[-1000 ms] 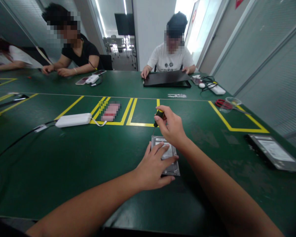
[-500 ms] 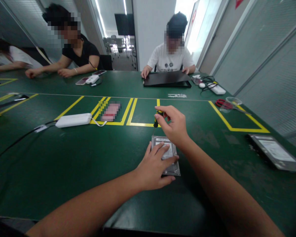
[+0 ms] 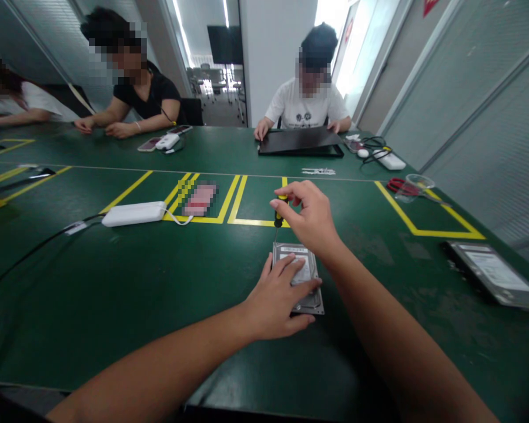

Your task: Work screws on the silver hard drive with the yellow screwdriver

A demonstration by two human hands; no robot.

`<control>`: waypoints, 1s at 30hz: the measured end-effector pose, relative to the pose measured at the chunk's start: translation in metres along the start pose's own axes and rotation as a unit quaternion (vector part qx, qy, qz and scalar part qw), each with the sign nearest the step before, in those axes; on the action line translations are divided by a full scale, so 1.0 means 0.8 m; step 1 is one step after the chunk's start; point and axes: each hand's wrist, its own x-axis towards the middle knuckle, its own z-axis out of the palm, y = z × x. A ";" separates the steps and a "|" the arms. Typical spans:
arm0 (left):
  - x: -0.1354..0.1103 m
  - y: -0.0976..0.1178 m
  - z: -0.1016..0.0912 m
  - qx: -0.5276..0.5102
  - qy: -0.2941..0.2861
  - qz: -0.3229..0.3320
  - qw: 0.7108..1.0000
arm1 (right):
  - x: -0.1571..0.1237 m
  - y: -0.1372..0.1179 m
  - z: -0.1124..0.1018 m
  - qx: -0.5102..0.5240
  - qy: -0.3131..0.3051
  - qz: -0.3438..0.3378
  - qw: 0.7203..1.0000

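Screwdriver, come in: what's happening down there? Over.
Right hand gripping screwdriver, tip at the hard drive's far-left corner. Left hand spread across the hard drive, partly covering it. Nothing visible blocking the tip.

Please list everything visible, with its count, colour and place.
drive: 1, silver, centre
screwdriver: 1, black and yellow, at drive corner
second drive: 1, grey, right edge
boxes: 3, white, left and opposite
pink device: 1, pink, left
cup: 1, clear, right
red item: 1, red, right
tape outlines: several, yellow, table
cables: several, black, left and right
panel: 1, black, opposite
people: 3, black or white tops, opposite
table: 1, green, foreground
left hand: 1, bare, on drive
right hand: 1, bare, on screwdriver
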 end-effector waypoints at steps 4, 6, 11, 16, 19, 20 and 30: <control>0.000 -0.001 0.000 -0.002 -0.002 0.001 1.000 | 0.007 -0.004 -0.002 -0.022 -0.018 0.024 0.999; 0.000 0.000 0.000 -0.006 -0.001 0.001 1.000 | 0.008 -0.007 -0.005 -0.028 -0.018 0.050 0.998; 0.001 0.000 -0.002 -0.006 -0.002 -0.001 1.000 | 0.005 -0.010 -0.010 -0.031 -0.023 0.040 0.998; 0.002 -0.001 -0.001 -0.004 -0.009 -0.002 1.000 | 0.004 -0.006 -0.008 -0.030 0.001 0.012 0.999; 0.003 -0.001 -0.001 -0.004 -0.008 0.000 1.000 | 0.002 -0.005 -0.004 -0.002 0.013 0.031 0.999; 0.003 -0.001 -0.001 -0.004 -0.007 0.000 1.000 | 0.001 -0.006 -0.003 0.001 0.014 0.036 0.999; 0.003 -0.001 -0.004 -0.005 -0.018 -0.007 1.000 | -0.002 -0.007 0.004 0.005 0.026 0.004 1.000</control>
